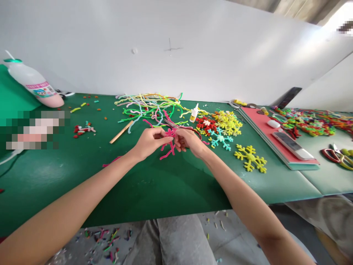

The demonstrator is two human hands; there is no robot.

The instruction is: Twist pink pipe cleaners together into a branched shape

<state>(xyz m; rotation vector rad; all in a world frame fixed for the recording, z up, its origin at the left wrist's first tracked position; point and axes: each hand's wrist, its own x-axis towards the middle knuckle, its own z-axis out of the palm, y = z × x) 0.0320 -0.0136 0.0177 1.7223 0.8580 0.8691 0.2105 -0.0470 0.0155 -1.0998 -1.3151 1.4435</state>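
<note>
Both hands meet over the middle of the green table. My left hand (151,141) pinches a bright pink pipe-cleaner piece (171,133) whose branched arms hang below the fingers. At its other side my right hand (190,141) has its fingers curled and closed on the same piece. Scissors (173,124) with red handles show just behind the right hand; whether they are touched by it I cannot tell. Loose pink pipe cleaners (112,161) lie left of the hands. To the right are a turquoise snowflake (220,138), a yellow-green snowflake (250,158) and piled yellow snowflakes (227,123).
Loose pastel pipe cleaners (143,101) spread behind the hands, beside a small glue bottle (194,113) and a wooden stick (121,131). A pink folder (261,125) bears a white device (292,145). A drink bottle (35,82) stands tilted at left; other scissors (338,156) lie far right.
</note>
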